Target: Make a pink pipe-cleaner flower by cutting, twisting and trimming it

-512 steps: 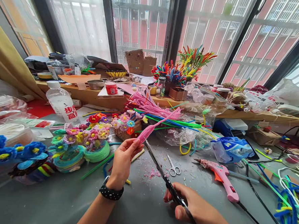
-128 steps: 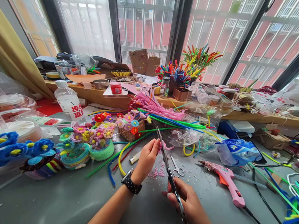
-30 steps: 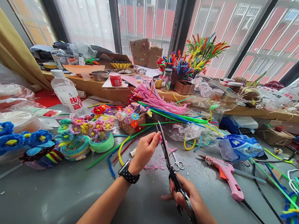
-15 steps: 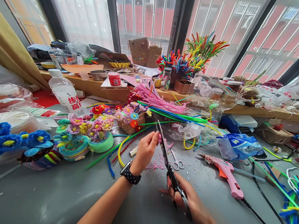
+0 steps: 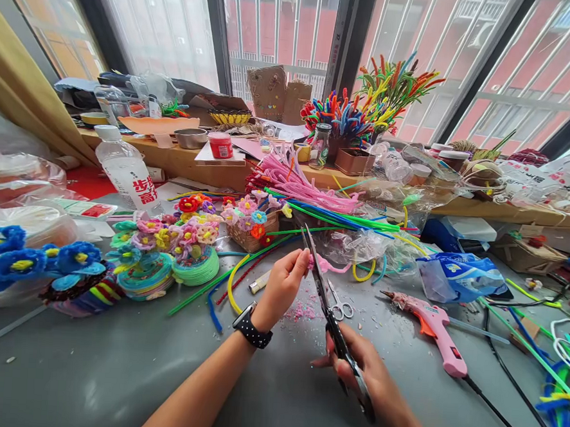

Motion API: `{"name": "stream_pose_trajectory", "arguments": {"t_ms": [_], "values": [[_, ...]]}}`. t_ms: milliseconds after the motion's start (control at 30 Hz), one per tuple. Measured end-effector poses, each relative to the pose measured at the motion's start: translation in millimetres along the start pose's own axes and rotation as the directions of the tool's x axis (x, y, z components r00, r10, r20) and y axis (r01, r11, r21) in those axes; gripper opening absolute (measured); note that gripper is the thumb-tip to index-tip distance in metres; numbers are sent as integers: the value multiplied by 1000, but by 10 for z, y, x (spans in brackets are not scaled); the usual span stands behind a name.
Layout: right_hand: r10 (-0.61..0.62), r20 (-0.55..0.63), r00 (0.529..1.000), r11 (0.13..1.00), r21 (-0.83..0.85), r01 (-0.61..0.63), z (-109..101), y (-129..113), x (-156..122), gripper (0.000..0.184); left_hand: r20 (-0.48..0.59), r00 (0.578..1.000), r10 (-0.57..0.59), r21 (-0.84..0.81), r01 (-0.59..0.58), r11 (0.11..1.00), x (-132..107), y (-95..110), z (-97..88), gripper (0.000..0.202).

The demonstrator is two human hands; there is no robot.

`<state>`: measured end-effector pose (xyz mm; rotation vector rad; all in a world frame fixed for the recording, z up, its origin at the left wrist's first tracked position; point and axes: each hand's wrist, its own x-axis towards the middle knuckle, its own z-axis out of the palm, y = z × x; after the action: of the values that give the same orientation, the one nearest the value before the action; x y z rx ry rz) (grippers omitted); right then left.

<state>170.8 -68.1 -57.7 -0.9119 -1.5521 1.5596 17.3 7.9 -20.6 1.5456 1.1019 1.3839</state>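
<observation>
My left hand [image 5: 283, 287], with a black dotted watch at the wrist, pinches a short pink pipe cleaner piece [image 5: 327, 265] above the grey table [image 5: 111, 370]. My right hand [image 5: 367, 370] grips the handles of long black scissors [image 5: 325, 300]. Their blades point up and away and lie against the pink piece, right beside my left fingertips. Pink trimmings [image 5: 303, 312] are scattered on the table under my hands.
Small silver scissors [image 5: 338, 304] and a pink glue gun [image 5: 430, 325] with its cord lie to the right. Pipe-cleaner flower pots [image 5: 186, 246] and blue flowers [image 5: 31, 259] stand left. A water bottle [image 5: 126, 171], loose pipe cleaners [image 5: 310, 199] and a cluttered wooden sill [image 5: 196, 166] are behind.
The pink piece, a long pipe cleaner 17 seconds ago, is now a short curled bit. Over the last second both hands stay together with only slight shifts; the camera tilted a little.
</observation>
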Motion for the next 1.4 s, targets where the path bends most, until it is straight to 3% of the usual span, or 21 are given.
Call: {"name": "stream_pose_trajectory", "arguments": {"t_ms": [400,767,933,1200,1400], "values": [[26,-41,999,992,-126,-31,8,37,10,44,-9,1000,-2,-21,2,1000,-12,-11,15,34],[-48,91,995,996,78,41,-56,-68,46,51,68,998,-5,26,3,1000,-37,-23,6,33],[-2,28,1000,998,56,1,-42,-58,61,44,55,998,-2,36,1,999,-41,-21,7,33],[38,43,998,999,23,-39,-6,-39,60,40,29,1000,7,21,-8,1000,-36,-36,11,34],[-3,76,997,999,37,0,-12,-64,24,45,20,1000,5,-17,-4,1000,-24,-54,1,33]]}}
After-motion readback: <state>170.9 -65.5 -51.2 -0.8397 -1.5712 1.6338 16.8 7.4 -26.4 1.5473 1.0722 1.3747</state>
